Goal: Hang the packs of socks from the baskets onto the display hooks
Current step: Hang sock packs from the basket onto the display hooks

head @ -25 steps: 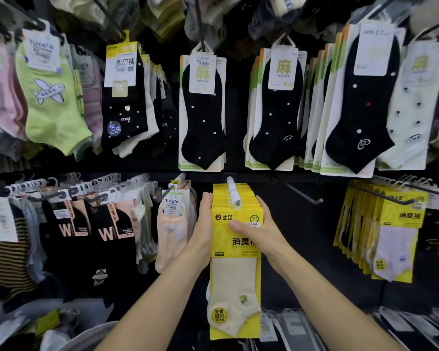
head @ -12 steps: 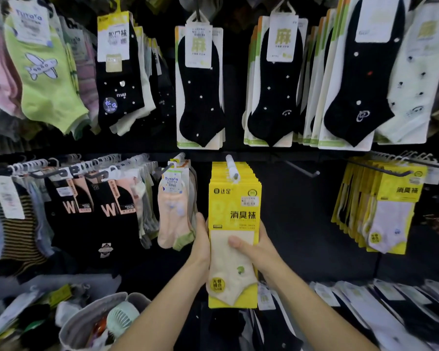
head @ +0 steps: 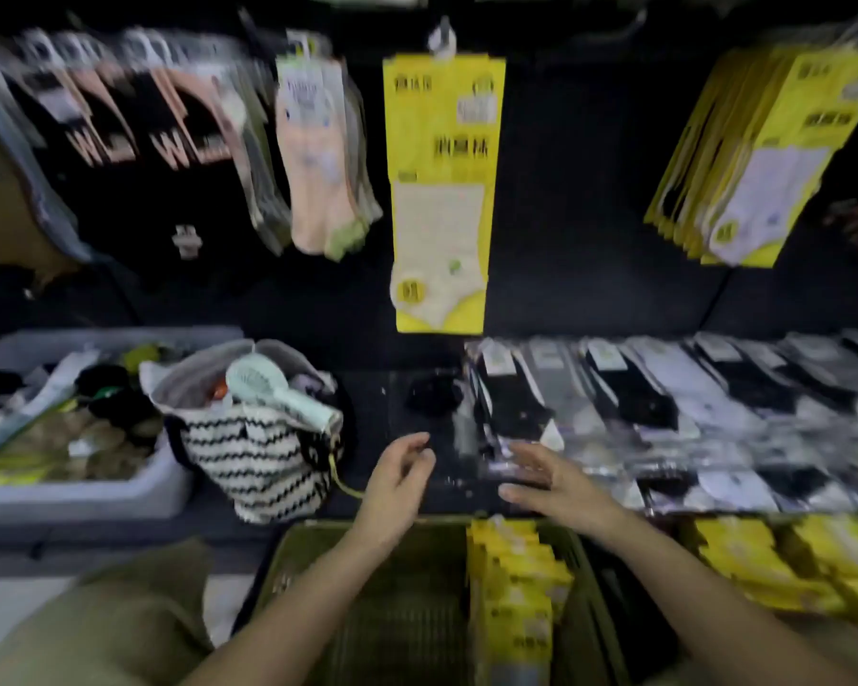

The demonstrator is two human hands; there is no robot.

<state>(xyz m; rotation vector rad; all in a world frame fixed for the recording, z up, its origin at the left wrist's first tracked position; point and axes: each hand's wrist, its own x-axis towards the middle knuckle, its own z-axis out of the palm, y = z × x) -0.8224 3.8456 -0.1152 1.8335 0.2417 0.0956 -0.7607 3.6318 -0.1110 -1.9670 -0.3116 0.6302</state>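
Head view looks forward and down, close over the basket [head: 392,611].

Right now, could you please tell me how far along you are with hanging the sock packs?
Done: the hung yellow packs sit on the middle hook. In hand: nothing; the left hand and right hand hover empty over the green basket. Left: a row of yellow packs waits in that basket, and further yellow packs lie to its right.

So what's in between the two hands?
Just dark shelf top with a few pale specks, seen in the head view. Nothing else lies between the left hand and the right hand.
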